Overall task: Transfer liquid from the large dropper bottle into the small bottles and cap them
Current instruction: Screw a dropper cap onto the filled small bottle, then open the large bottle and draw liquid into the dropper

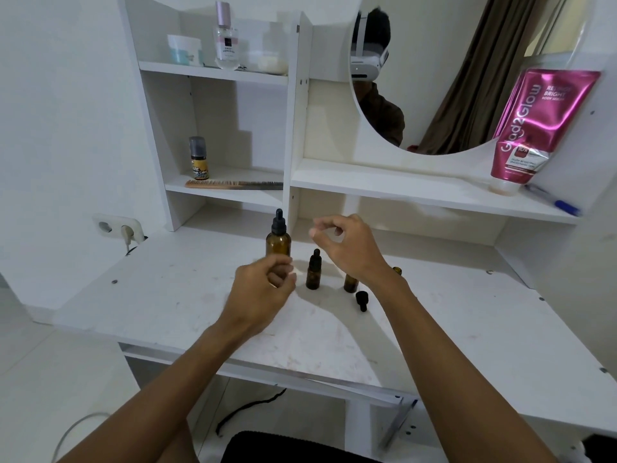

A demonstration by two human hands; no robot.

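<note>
Both grips empty, left hand [263,289] and right hand [347,248] above one large bottle [278,242], three small bottles [314,270].

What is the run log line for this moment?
left hand: empty, near large bottle | right hand: empty | loose cap: on desk

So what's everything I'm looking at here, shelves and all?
large dropper bottle: one, amber with black dropper cap, upright on the desk behind the left hand
small bottles: three, amber; one capped at centre, two partly hidden behind the right wrist
loose dropper cap: one, black, lying on the desk
desk: one, white
jar: one, white and teal, top shelf
perfume bottle: one, clear with pink cap, top shelf
roll-on bottle: one, yellow label, grey cap, middle shelf
comb: one, brown, middle shelf
tube: one, magenta, leaning by the mirror
pen: one, blue, right shelf
mirror: one, round
left hand: fingers curled, empty
right hand: fingers pinched, empty
</note>
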